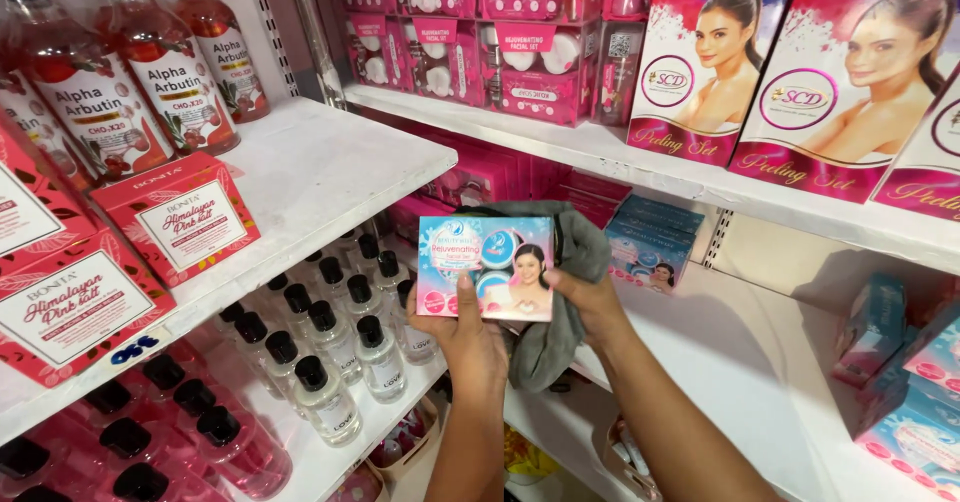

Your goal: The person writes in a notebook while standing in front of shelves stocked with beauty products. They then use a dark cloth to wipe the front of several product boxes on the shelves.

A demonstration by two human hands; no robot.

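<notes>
Shelves: white shelving (330,167) stocked with pink boxes (185,217) and clear bottles (325,397).
Cloth: grey cloth (550,337) draped behind the box, clutched in the right hand (590,302).
Box: small pink-and-blue box (485,267), held up mid-frame between both hands.
Left hand: left hand (465,337) grips the box's lower edge, thumb pressed on front.

White shop shelves (330,162) — brightly lit

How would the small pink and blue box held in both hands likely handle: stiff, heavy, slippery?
The box looks like thin card, so probably stiff but crushable. The left hand props it with fingertips, suggesting it is light. Its glossy face may be slippery.
</notes>
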